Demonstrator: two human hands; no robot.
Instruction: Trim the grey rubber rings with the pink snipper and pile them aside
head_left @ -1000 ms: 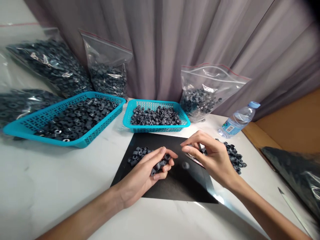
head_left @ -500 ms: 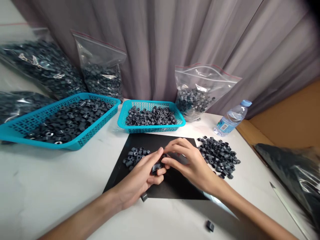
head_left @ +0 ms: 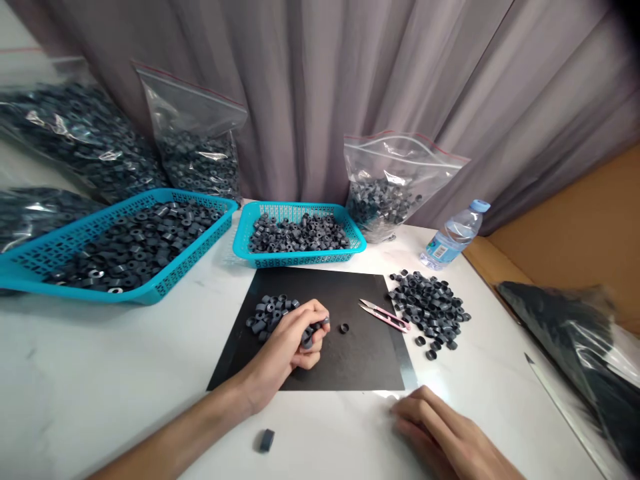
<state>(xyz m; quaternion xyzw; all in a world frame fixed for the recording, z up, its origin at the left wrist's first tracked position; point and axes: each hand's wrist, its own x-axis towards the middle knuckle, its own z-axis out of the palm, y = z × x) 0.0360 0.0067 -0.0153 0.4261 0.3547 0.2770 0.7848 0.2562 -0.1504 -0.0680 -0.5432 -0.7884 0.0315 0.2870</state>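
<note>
My left hand [head_left: 297,337] is curled closed around several small dark grey bushings [head_left: 307,340], above the black mat [head_left: 360,367]. Just left of it, a pile of similar bushings [head_left: 267,317] lies on the mat. A thin dark ring [head_left: 345,328] rests on the mat right of my fingers. My right hand [head_left: 445,427] is low on the white table, past the mat's front right corner. Its fingers are curled together, tips blurred, and what they hold, if anything, is hidden. A single bushing [head_left: 268,440] sits on the table near my left forearm.
Pink-handled thread snips [head_left: 385,315] lie at the mat's right side, beside a heap of dark rings [head_left: 433,307]. Behind stand two blue baskets [head_left: 300,257] [head_left: 155,293] of grey pieces, filled zip bags [head_left: 383,200] and a water bottle [head_left: 453,237].
My right hand has left my left hand and moved down right, where a loose piece lay that is now out of sight. The ring and snips are uncovered. Another bushing has shifted toward the front.
</note>
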